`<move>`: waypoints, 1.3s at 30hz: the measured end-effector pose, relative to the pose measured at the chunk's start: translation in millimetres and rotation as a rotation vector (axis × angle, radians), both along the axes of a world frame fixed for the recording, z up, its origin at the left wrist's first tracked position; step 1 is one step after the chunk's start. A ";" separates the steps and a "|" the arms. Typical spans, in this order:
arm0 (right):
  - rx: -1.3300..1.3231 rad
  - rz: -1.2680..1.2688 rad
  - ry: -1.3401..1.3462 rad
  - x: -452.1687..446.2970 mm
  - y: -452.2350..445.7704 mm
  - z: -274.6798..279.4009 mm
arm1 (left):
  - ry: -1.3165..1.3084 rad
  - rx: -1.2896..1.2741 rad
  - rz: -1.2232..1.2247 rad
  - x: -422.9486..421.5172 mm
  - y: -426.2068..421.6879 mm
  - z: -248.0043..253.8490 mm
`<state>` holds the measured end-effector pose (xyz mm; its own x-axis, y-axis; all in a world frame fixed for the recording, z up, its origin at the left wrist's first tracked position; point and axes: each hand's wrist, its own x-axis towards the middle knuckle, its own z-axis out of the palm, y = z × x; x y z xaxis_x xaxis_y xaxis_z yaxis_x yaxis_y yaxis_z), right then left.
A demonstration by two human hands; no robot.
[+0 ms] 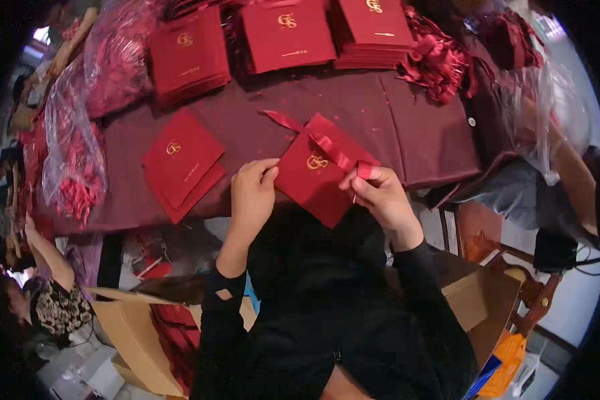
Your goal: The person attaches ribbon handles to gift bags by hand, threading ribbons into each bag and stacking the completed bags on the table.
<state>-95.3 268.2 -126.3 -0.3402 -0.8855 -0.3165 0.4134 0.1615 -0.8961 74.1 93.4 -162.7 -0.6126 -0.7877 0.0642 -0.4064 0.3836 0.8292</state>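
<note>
Deep red, the flat square envelope with gold lettering (308,189) is between your two hands, turned so its corners point up, down and sideways, its lower corner reaching past the near edge of the desk under a dark maroon cloth (253,137). Your left hand (253,190) is closed at its left corner, thumb and fingers pinching it there. Your right hand (381,200) is mostly closed, with thumb and forefinger nipping a shiny red ribbon (333,152) near the envelope's right side. That ribbon slants across the envelope's face, and a loose end pokes out beyond the upper left edge.

To the left of your left hand, overlapping red envelopes with gold print (183,160) lie on the cloth. Across the far side you have three stacks of matching envelopes: left (190,57), middle (287,40) and right (375,30). Just beside the right stack sits a tangled heap of red ribbons (437,63). At the far left of the cloth is a clear plastic bag with red contents (73,157). Below you, to the left, stands an open brown cardboard box (130,340).
</note>
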 end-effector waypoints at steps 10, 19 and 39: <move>-0.051 -0.136 0.418 37.4 -53.5 -40.8 | -0.091 0.071 -0.134 0.3 -0.5 7.7; 0.040 -0.079 0.826 38.0 -53.7 -51.9 | -0.063 0.036 -0.161 -0.5 1.1 4.1; 0.110 -0.029 0.789 35.8 -62.6 -48.7 | -0.030 -0.010 -0.264 4.0 5.4 15.5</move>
